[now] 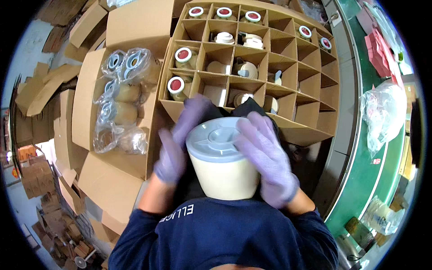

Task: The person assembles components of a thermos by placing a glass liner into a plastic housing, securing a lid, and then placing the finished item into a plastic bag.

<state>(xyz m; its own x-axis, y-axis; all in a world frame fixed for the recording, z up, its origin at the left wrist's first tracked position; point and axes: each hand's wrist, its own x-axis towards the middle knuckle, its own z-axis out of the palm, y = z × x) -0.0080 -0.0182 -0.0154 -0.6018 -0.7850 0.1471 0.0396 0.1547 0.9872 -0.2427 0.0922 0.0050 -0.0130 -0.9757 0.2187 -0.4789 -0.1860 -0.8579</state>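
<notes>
A cream tub (pixel 223 177) with a grey-blue lid (pixel 216 138) rests upright at my lap, close against my dark blue shirt. My left hand (pixel 180 137), in a light purple glove and blurred by motion, is at the lid's left side with thumb and fingers apart. Whether it touches the tub I cannot tell. Across the lid's right edge and the tub's side lies my right hand (pixel 265 155), gloved alike, its fingers stretched out. Just beyond the tub stands a cardboard box (pixel 292 123) split by dividers, holding red-and-white-lidded jars (pixel 183 55) and several cream containers (pixel 245 69).
To the left, an open carton (pixel 85 121) holds several plastic-wrapped containers (pixel 121 112) with grey-blue tops. On the right runs a green work surface (pixel 355 180) with a crumpled clear plastic bag (pixel 382 112). Stacked cardboard (pixel 58 83) fills the far left.
</notes>
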